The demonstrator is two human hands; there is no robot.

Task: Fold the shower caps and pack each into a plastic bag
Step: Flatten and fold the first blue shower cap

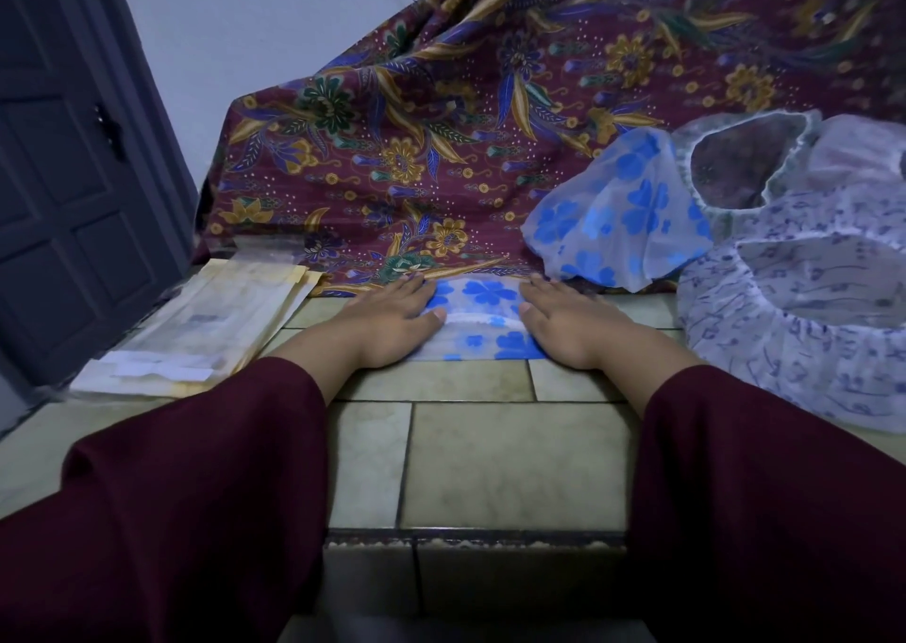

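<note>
- Left hand (392,321), right hand (564,321): I see both flat, fingers straight, pressing the cap (478,319) on the floor (515,461) beside the cloth (441,152).
- Bags (196,328): floor's left edge.

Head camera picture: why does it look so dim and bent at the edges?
Head view: the room light is low and bluish, so the door goes dark; the wide lens curves the floor tiles and stretches the sleeves; the plastic bags look soft and smeared, while both hands pressing the folded shower cap stay fairly sharp.
</note>
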